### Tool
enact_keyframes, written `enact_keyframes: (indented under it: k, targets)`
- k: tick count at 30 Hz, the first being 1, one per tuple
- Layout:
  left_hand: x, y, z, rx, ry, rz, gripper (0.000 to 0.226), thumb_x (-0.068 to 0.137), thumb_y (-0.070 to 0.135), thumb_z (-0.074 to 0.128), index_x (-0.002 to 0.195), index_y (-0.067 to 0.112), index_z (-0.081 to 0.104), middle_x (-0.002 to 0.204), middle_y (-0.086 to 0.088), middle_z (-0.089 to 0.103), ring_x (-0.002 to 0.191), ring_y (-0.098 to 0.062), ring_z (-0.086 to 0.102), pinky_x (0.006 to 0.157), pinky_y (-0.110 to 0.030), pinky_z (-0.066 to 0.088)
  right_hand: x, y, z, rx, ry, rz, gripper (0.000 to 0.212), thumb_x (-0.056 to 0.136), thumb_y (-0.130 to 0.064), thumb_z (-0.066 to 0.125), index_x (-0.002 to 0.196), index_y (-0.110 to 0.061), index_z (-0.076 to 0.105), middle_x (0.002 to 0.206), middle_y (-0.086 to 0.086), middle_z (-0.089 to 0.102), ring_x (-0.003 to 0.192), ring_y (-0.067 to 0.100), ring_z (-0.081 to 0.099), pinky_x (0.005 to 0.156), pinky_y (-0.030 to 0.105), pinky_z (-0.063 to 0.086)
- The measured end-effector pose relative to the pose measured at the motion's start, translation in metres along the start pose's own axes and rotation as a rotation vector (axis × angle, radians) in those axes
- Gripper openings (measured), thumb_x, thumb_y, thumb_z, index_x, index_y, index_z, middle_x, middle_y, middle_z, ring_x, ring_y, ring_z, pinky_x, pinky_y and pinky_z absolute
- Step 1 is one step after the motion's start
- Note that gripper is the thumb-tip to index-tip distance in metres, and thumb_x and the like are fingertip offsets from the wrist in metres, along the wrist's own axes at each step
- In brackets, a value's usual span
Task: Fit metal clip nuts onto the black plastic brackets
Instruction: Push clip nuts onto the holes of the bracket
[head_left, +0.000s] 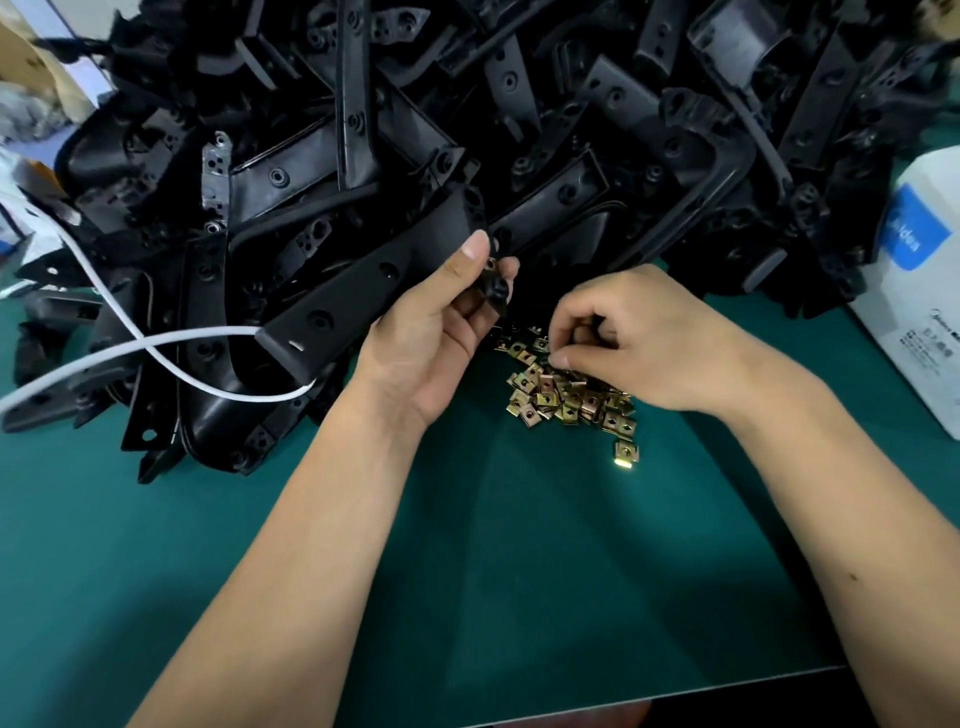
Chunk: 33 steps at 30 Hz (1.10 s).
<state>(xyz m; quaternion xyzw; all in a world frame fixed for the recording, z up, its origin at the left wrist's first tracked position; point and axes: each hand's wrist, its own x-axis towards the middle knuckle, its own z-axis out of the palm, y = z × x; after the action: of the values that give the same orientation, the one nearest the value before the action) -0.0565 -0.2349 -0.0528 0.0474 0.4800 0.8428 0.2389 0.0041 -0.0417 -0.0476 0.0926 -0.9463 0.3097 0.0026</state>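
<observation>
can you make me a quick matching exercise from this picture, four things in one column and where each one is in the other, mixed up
Things:
1. bracket
2. pile of clip nuts
3. white cable
4. white box

Places:
A. at the right edge of the green mat
B. under the fingers of the right hand
C. held up in the left hand
D. looped over the black parts on the left

Pairs: 1-C, 2-B, 3-D, 4-A
</observation>
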Motion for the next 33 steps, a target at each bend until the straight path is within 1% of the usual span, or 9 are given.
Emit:
enact_keyframes:
  k: [3, 6, 11, 15, 18, 22, 25, 27, 33]
  targets:
    - [-0.001, -0.002, 0.003, 0.017, -0.022, 0.001, 0.027, 0.097, 0.024, 0.065, 0.078, 0.021, 0.085, 0.088, 0.004, 0.079, 0.089, -0.007, 0.074, 0.082, -0.019, 0.057, 0.001, -0.005, 0.005, -0.025, 0.070, -0.044, 0.008, 0.096, -0.020, 0.071, 0.089, -0.021, 0.068, 0.084, -0.013, 0.065, 0.079, 0.004, 0.061, 0.073, 0.026, 0.047]
    - [-0.002, -0.004, 0.005, -0.019, -0.033, 0.006, 0.027, 0.098, 0.023, 0.062, 0.084, 0.019, 0.085, 0.089, 0.002, 0.079, 0.086, -0.008, 0.075, 0.075, -0.019, 0.058, 0.001, -0.012, 0.011, 0.138, 0.179, -0.040, 0.006, 0.100, -0.016, 0.065, 0.094, -0.016, 0.062, 0.085, -0.007, 0.072, 0.081, 0.011, 0.067, 0.077, 0.034, 0.052]
    - [-0.005, -0.009, 0.008, -0.053, -0.022, 0.001, 0.023, 0.092, 0.028, 0.068, 0.079, 0.017, 0.084, 0.087, -0.001, 0.079, 0.082, -0.010, 0.075, 0.075, -0.021, 0.058, 0.000, -0.019, 0.018, 0.426, 0.261, -0.025, 0.011, 0.089, -0.004, 0.073, 0.087, -0.011, 0.065, 0.082, 0.000, 0.074, 0.069, 0.027, 0.070, 0.068, 0.043, 0.060]
    - [-0.005, -0.008, 0.008, -0.130, 0.042, 0.003, 0.017, 0.082, 0.028, 0.074, 0.085, 0.012, 0.082, 0.090, -0.007, 0.078, 0.084, -0.016, 0.075, 0.078, -0.023, 0.059, 0.002, -0.016, 0.017, 0.504, 0.242, -0.018, 0.019, 0.088, -0.001, 0.076, 0.095, -0.019, 0.076, 0.089, -0.001, 0.074, 0.077, 0.015, 0.073, 0.074, 0.030, 0.061]
    - [-0.003, -0.006, 0.006, -0.183, 0.085, -0.003, 0.015, 0.086, 0.023, 0.074, 0.088, 0.010, 0.079, 0.089, -0.005, 0.078, 0.083, -0.015, 0.075, 0.072, -0.021, 0.058, 0.003, -0.013, 0.017, 0.491, 0.298, -0.012, 0.023, 0.092, -0.003, 0.073, 0.101, -0.023, 0.081, 0.090, -0.006, 0.076, 0.070, -0.002, 0.066, 0.067, 0.014, 0.050]
    - [-0.002, -0.002, 0.004, -0.102, 0.057, -0.056, 0.015, 0.084, 0.024, 0.075, 0.075, 0.016, 0.083, 0.093, -0.001, 0.079, 0.082, -0.011, 0.075, 0.069, -0.018, 0.057, 0.002, -0.014, 0.013, 0.573, 0.447, 0.013, 0.014, 0.090, -0.006, 0.076, 0.099, -0.016, 0.079, 0.092, -0.003, 0.079, 0.083, 0.005, 0.074, 0.077, 0.025, 0.060]
    - [-0.003, -0.002, 0.003, -0.076, 0.010, -0.089, 0.015, 0.083, 0.025, 0.077, 0.072, 0.016, 0.082, 0.088, 0.000, 0.078, 0.081, -0.011, 0.075, 0.065, -0.018, 0.056, 0.000, -0.015, 0.010, 0.813, 0.512, 0.028, 0.014, 0.093, -0.001, 0.072, 0.106, -0.004, 0.073, 0.093, 0.009, 0.080, 0.056, -0.003, 0.066, 0.055, 0.008, 0.048]
    - [-0.004, -0.003, 0.003, -0.067, -0.010, -0.111, 0.018, 0.086, 0.025, 0.076, 0.071, 0.017, 0.081, 0.082, -0.001, 0.076, 0.080, -0.011, 0.075, 0.064, -0.018, 0.056, -0.001, -0.015, 0.008, 0.878, 0.535, 0.049, 0.013, 0.094, 0.000, 0.070, 0.107, -0.001, 0.072, 0.092, 0.014, 0.079, 0.048, -0.004, 0.060, 0.049, 0.005, 0.042]
    - [-0.007, -0.008, 0.009, -0.042, -0.065, -0.160, 0.017, 0.085, 0.025, 0.073, 0.074, 0.016, 0.083, 0.080, -0.001, 0.076, 0.078, -0.011, 0.074, 0.065, -0.019, 0.056, 0.001, -0.016, 0.009, 0.847, 0.510, 0.063, 0.005, 0.094, -0.004, 0.072, 0.097, -0.006, 0.075, 0.081, -0.001, 0.071, 0.051, -0.002, 0.058, 0.049, 0.008, 0.041]
